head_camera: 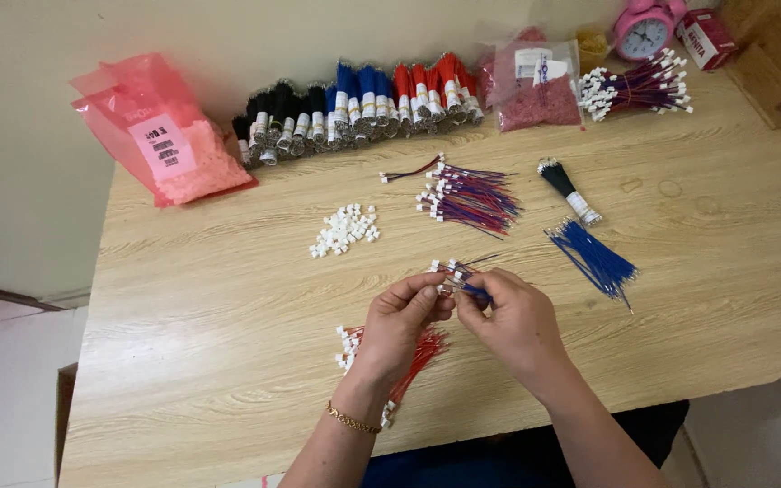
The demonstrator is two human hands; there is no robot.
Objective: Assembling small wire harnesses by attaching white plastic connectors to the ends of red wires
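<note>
From where I watch, the left hand [401,318] and right hand [510,318] meet fingertip to fingertip over the table [228,298], both pinched closed on a small white connector [446,282] with a blue wire [475,292] at it; whether the wire is seated I cannot tell. A few red-and-blue leads with white ends fan out just above the fingers. I judge the work well under way but far from done: a finished pile of red-and-blue harnesses [470,196] lies beyond the hands, and another finished bunch [636,87] sits far right. Left to do: red wires with connectors [404,366] under the left wrist, loose blue wires [595,258] to the right, loose white connectors [345,229] to the upper left, and taped bundles [363,107] along the wall.
</note>
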